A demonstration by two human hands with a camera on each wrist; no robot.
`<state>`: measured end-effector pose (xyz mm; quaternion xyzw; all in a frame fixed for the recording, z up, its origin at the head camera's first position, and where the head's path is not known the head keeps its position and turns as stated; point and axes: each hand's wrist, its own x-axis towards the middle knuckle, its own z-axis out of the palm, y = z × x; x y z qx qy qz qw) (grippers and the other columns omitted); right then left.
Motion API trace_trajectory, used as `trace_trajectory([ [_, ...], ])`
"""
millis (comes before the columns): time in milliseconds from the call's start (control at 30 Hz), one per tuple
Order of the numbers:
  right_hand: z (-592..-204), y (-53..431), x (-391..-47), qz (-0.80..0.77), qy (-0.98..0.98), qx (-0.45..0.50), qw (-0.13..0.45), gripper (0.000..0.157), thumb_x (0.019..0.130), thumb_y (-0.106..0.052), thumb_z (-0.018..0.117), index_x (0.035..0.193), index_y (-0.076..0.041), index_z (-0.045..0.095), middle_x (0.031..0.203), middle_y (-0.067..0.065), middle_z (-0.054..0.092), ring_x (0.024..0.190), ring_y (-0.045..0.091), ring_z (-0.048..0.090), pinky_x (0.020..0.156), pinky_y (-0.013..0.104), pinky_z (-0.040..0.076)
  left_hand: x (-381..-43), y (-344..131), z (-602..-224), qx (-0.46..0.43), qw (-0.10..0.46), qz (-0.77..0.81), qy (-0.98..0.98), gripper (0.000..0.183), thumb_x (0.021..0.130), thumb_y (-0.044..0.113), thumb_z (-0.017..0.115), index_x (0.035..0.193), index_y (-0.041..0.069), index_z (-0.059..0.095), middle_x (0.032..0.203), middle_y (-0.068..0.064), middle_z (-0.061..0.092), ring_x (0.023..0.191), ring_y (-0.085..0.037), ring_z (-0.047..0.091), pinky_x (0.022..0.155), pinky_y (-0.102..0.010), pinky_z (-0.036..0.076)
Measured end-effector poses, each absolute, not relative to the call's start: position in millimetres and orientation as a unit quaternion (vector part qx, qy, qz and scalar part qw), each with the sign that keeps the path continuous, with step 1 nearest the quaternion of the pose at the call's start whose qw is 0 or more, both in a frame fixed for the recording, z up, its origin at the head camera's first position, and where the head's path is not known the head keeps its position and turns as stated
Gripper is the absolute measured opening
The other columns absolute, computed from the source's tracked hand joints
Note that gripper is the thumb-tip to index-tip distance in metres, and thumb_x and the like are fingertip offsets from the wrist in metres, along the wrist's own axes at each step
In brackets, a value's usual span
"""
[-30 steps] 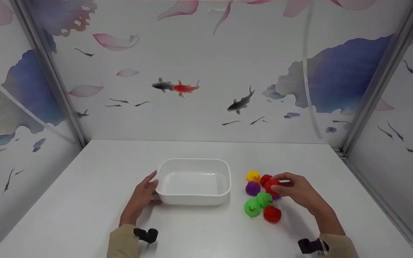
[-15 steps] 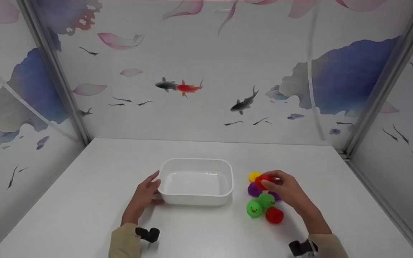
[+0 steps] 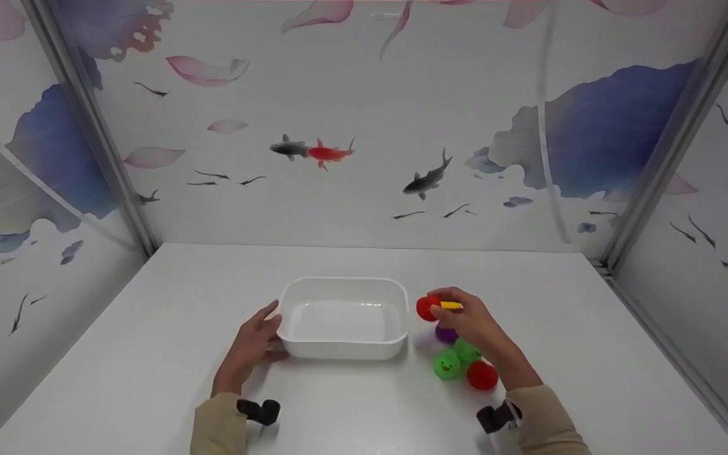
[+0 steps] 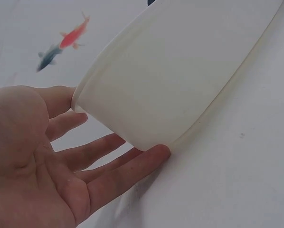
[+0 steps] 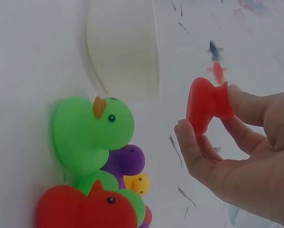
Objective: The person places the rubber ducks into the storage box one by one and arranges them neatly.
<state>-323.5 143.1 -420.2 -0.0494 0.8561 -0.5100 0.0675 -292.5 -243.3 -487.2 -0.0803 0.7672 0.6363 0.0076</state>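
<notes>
Pinching a red duck (image 3: 428, 308) in my right hand (image 3: 470, 319), I'm holding it in a narrow grip between thumb and fingertips; it's hanging above the table (image 3: 351, 411), just beside the right end of the white tub (image 3: 345, 351) and outside its rim. Over at the tub's other end, my left hand (image 3: 253, 341) is resting against it, fingers spread and fairly straight, touching the end wall; the tub is sitting upright on the table, open side up. Down by my right wrist, more ducks are crowding together: a green duck (image 3: 446, 364) is showing its little beak; another green duck (image 3: 468, 349) is nestling behind it; a second red duck (image 3: 482, 376) is sitting just beside them; a purple duck (image 3: 446, 333) is lying partly hidden by my hand; and a yellow duck (image 5: 138, 185) is peeping out just beside the purple one in the right wrist view. Below that, slivers of red and purple are poking out, mostly covered; a black camera (image 3: 263, 412) is sitting at my left sleeve (image 3: 218, 423); printed fish (image 3: 310, 150) are decorating the back wall.
</notes>
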Motion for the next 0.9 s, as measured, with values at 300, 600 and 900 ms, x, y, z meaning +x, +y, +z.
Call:
trace_trajectory([
  [300,-409,111,-341,-0.519,0.847,-0.069,0.094,0.038,0.1,-0.02,0.062,0.137,-0.012,0.056,0.14,0.013,0.057,0.12,0.03,0.063,0.105,0.045,0.054,-295,-242,-489,-0.081,0.001,0.633,0.77,0.055,0.107,0.029,0.048,0.157,0.017,0.033,0.145,-0.024,0.053,0.117,-0.034,0.066,0.086,-0.043,0.063],
  [600,-407,84,-352,-0.518,0.845,-0.09,0.101,0.035,0.099,-0.019,0.063,0.133,-0.013,0.058,0.136,0.01,0.06,0.123,0.029,0.061,0.105,0.043,0.054,-296,-242,-488,-0.085,0.0,0.632,0.77,0.055,0.107,0.028,0.048,0.158,0.016,0.031,0.145,-0.026,0.053,0.117,-0.033,0.066,0.085,-0.042,0.063],
  [900,-405,55,-362,-0.534,0.829,-0.111,0.124,0.033,0.099,-0.015,0.063,0.131,-0.011,0.06,0.134,0.011,0.061,0.116,0.028,0.062,0.108,0.045,0.052,-296,-241,-488,-0.085,0.001,0.631,0.771,0.055,0.107,0.029,0.048,0.158,0.017,0.032,0.144,-0.025,0.054,0.119,-0.035,0.065,0.085,-0.042,0.063],
])
